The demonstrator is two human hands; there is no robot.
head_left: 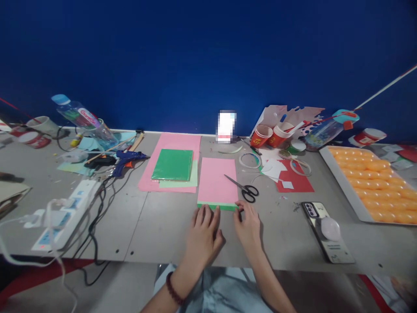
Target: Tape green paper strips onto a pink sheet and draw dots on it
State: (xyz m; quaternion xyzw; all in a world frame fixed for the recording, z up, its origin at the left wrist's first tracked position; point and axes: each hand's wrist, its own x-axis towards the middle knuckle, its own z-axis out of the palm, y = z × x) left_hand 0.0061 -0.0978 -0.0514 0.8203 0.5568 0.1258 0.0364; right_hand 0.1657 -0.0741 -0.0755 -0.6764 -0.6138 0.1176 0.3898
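A pink rectangular paper sheet (217, 179) lies flat on the grey bench (163, 221) at my 12 o'clock, with a green strip (217, 206) showing along its near short edge. Its long axis runs from 6 to 12 o'clock, away from me. My left hand (205, 226) lies spread, fingertips on the green strip. My right hand (248, 221) bends at the sheet's near corner; whether it pinches, I cannot tell. Black-handled scissors (243, 189) rest at 1 o'clock.
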